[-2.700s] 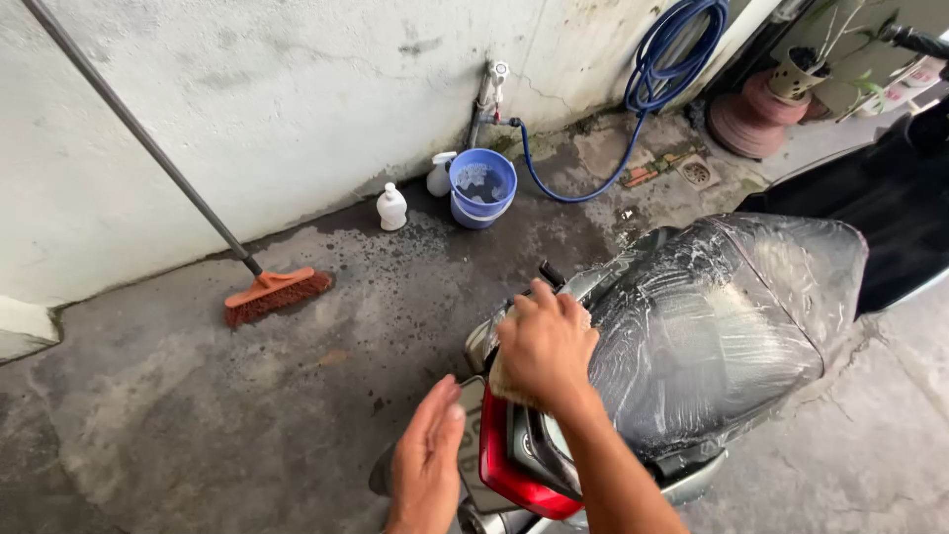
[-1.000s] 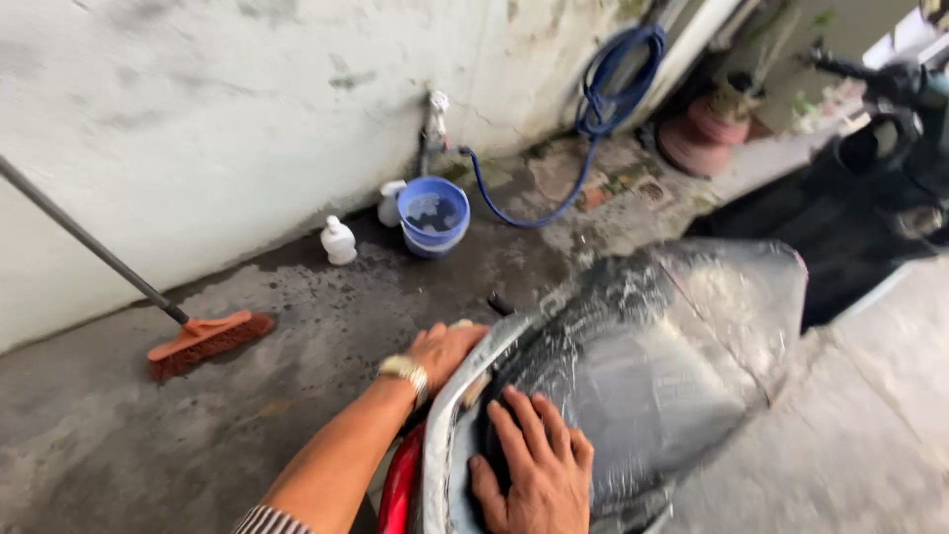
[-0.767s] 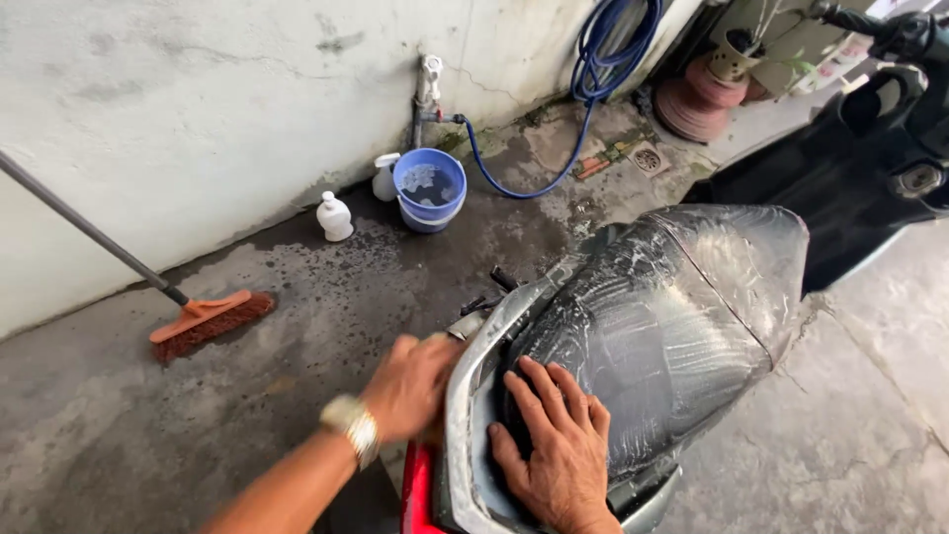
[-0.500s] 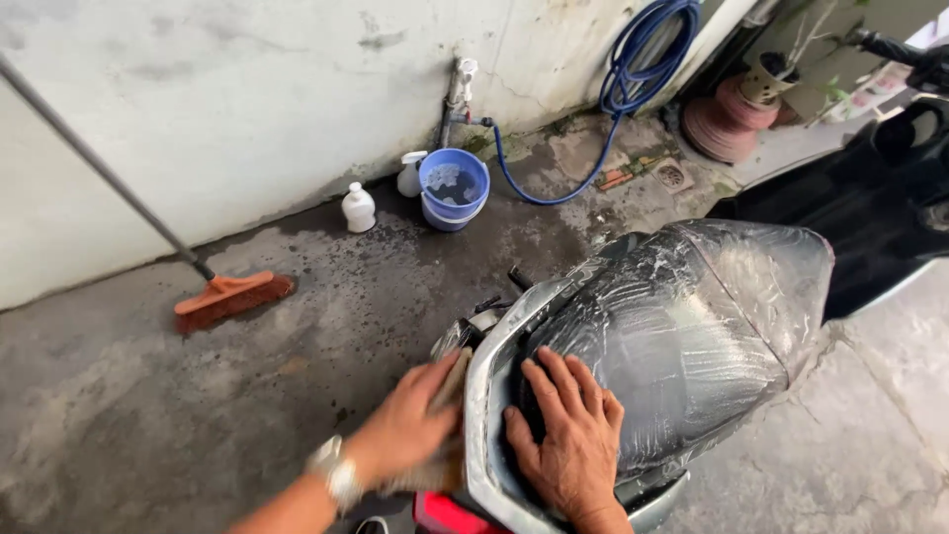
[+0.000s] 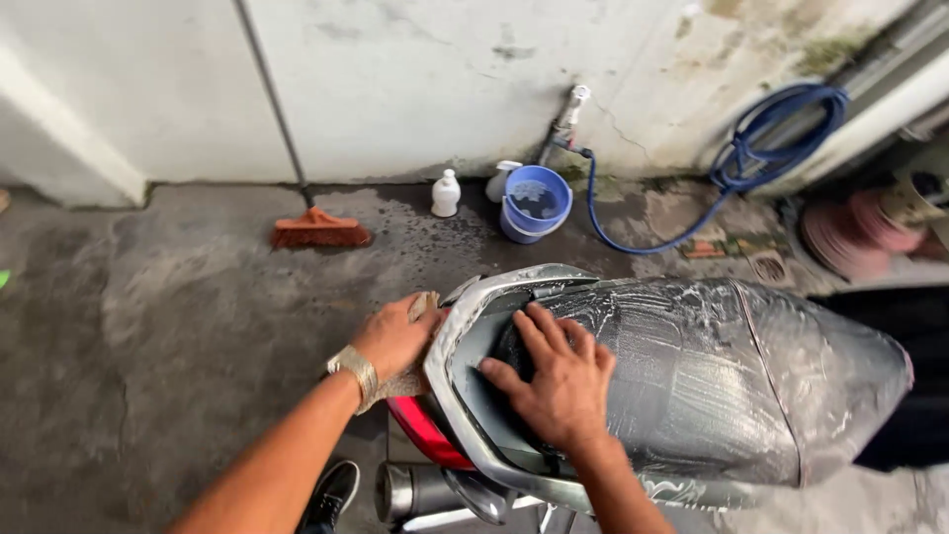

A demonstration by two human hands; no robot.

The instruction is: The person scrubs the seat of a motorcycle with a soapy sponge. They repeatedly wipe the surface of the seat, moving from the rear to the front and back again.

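Since half a second ago: left hand (image 5: 395,336) shifted up to the grey tail rail (image 5: 445,346), fingers closed on a sponge (image 5: 420,309) pressed there. Right hand (image 5: 559,381) unchanged, flat on the soapy seat (image 5: 692,376), fingers spread, holding nothing. Scrubbing now at the tail edge. Blue bucket (image 5: 534,203) well apart.

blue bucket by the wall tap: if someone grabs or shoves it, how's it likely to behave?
The blue bucket shows foamy water inside, so it is probably heavy for its size and likely to slosh if shoved. It stands upright on wet concrete, so it may slide rather than tip. The white bottle stands close beside it, so a sideways push could knock that over.
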